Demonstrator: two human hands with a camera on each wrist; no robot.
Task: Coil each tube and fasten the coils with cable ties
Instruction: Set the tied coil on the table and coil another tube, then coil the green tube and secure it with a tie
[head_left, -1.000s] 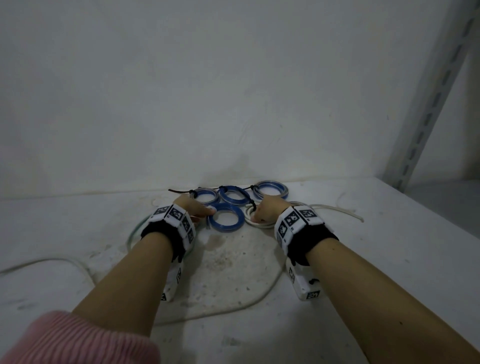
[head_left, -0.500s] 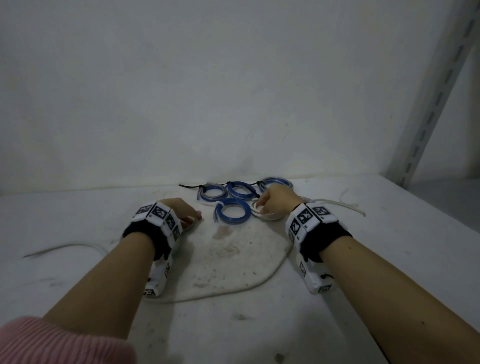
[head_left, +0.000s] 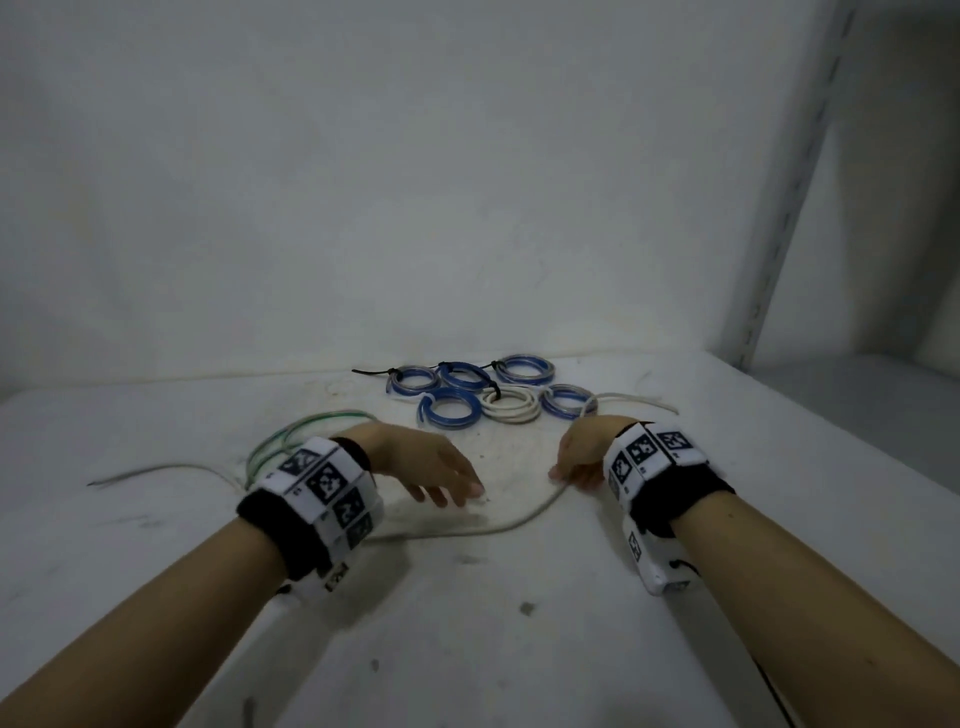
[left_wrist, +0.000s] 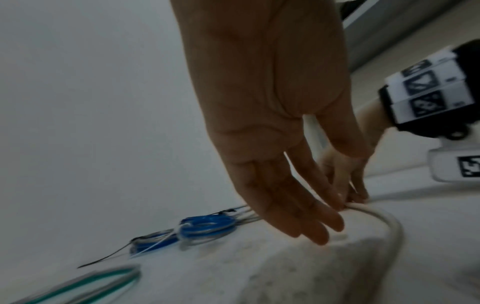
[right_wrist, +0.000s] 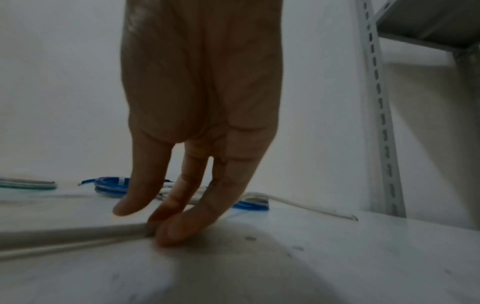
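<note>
A loose white tube (head_left: 519, 519) curves across the table (head_left: 519, 649) between my hands. My right hand (head_left: 566, 470) pinches it with its fingertips against the table; in the right wrist view the tube (right_wrist: 78, 232) ends between the fingers (right_wrist: 202, 214). My left hand (head_left: 452, 488) hovers with straight fingers just over the tube's other end, holding nothing; the left wrist view shows the fingertips (left_wrist: 311, 224) above the tube (left_wrist: 394, 226). Behind the hands lie several tied coils: blue ones (head_left: 451, 409) and a white one (head_left: 509, 405), with black cable ties (head_left: 371, 371).
A loose green and clear tube (head_left: 291, 436) loops on the table to the left of my left wrist. A perforated metal shelf upright (head_left: 779, 234) stands at the right back. A white wall closes the far side.
Both hands have drawn back from the coils toward me. The right hand came away holding the loose white tube. The left hand let go and opened. The white coil now shows.
</note>
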